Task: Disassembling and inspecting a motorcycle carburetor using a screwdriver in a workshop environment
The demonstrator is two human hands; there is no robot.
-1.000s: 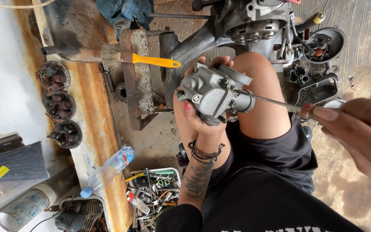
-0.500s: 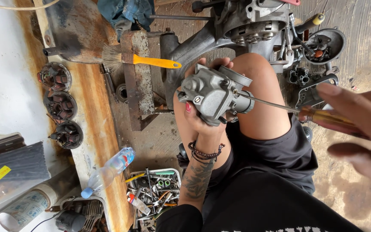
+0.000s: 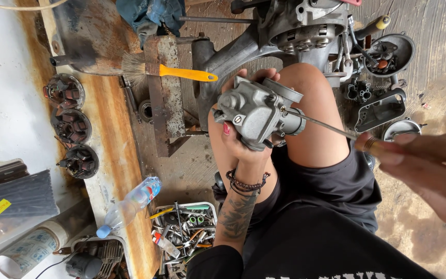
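Head view: left hand [image 3: 241, 147] fingers grip one carburetor [image 3: 256, 113]; right hand [image 3: 429, 170] fingers hold one screwdriver [image 3: 326, 125].

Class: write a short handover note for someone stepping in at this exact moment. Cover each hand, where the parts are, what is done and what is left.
Left hand: grip closed around the grey carburetor, held up over the knee.
Right hand: grip closed on the screwdriver handle; tip set against the carburetor's side.
Nearby: engine on the floor ahead, brush on the rusty bench, tray of tools by the bottle.
Done: carburetor is off the engine, in hand.
Left: the work at the tip; how far along it is, cannot tell.
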